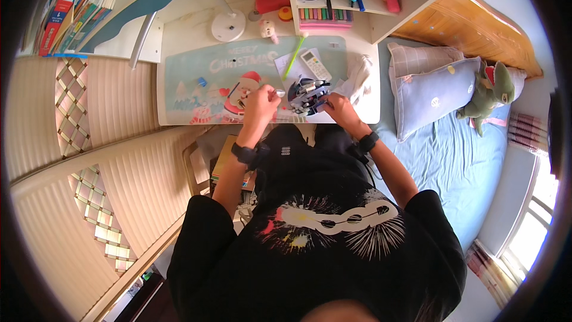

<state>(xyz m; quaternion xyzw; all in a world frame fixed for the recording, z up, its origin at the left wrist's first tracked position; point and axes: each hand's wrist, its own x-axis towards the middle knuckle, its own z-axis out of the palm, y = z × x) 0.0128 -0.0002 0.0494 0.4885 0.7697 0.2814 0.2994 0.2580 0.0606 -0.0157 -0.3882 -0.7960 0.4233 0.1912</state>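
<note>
Counter (179, 36) with festive mat (208, 77), bed (453, 155) beside it. Left hand (261, 100) fingers pinch a small silver part (279, 92). Right hand (336, 106) fingers grip the black toy model (307, 95).

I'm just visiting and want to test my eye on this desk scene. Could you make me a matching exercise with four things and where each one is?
Things:
1. dark model of small parts
2. white remote control
3. green stuffed dinosaur
4. round white lamp base

Places:
A. on the bed, beside the pillow
B. at the back of the desk, left of the shelf unit
C. at the desk's front edge, by the right hand
D. on the desk mat, just behind the model

Pairs: 1-C, 2-D, 3-A, 4-B
</note>
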